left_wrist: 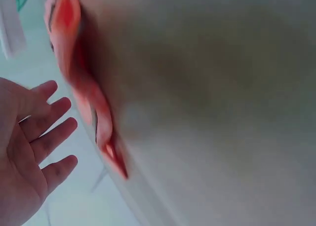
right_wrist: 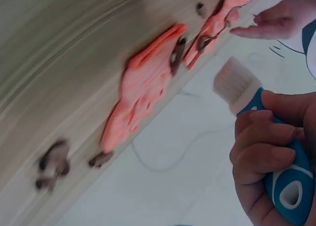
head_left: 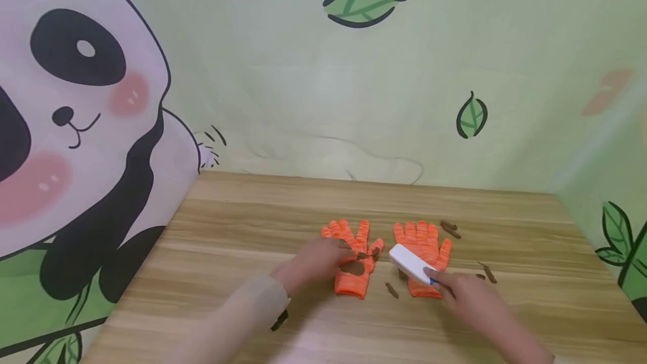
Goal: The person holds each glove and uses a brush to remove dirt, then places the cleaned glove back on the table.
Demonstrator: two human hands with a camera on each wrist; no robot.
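Note:
Two orange knitted gloves lie side by side on the wooden table, the left glove and the right glove. My left hand is over the left glove; the left wrist view shows its fingers loosely spread with nothing in them. On that glove lies a dark brown patch, with smaller brown bits by the thumb. My right hand grips a brush by its blue handle. The white head of the brush overlaps the right glove in the head view, and its pale bristles show in the right wrist view.
Brown fragments lie beyond the right glove, with another brown piece to its right. A small brown piece sits between the gloves. Behind the table stands a green backdrop printed with a panda and leaves.

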